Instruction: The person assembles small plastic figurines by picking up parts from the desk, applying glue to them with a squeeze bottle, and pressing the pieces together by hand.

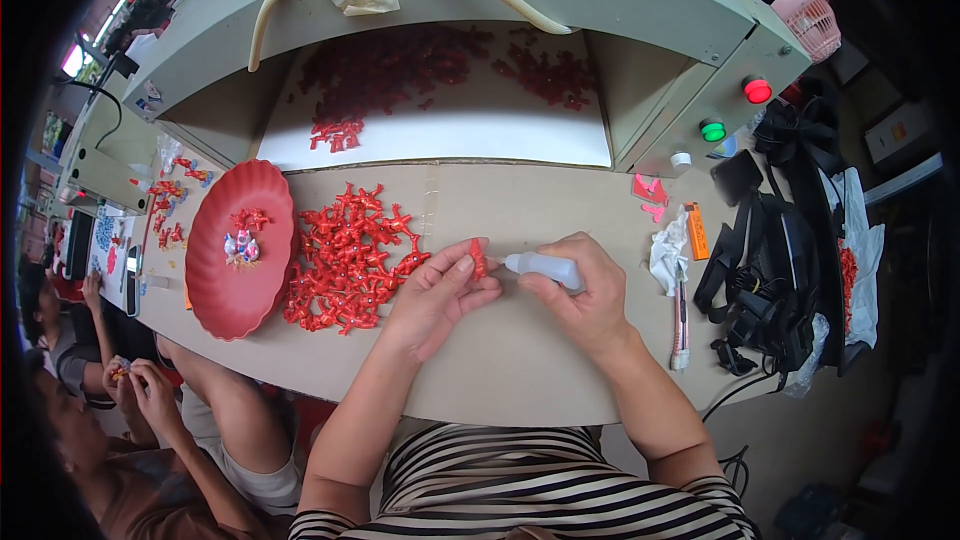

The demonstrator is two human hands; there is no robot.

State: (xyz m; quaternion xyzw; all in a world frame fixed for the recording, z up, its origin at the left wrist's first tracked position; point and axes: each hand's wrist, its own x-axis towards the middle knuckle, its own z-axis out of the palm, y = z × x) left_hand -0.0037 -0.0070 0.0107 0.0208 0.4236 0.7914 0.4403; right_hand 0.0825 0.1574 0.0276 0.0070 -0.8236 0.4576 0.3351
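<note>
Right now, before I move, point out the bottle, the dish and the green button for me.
Bottle (554, 268): head view, on its pale body.
Dish (226, 288): head view, on its bare red inside.
Green button (712, 131): head view, on its round front.

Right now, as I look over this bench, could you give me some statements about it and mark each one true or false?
1. The left hand holds a small red piece. True.
2. The squeeze bottle is in the left hand. False: the right hand holds it.
3. The scalloped red tray lies to the left of the pile of red pieces. True.
4. The green button is higher in the picture than the red button. False: the red button is the higher one.
5. The orange box lies to the right of both hands. True.
</note>
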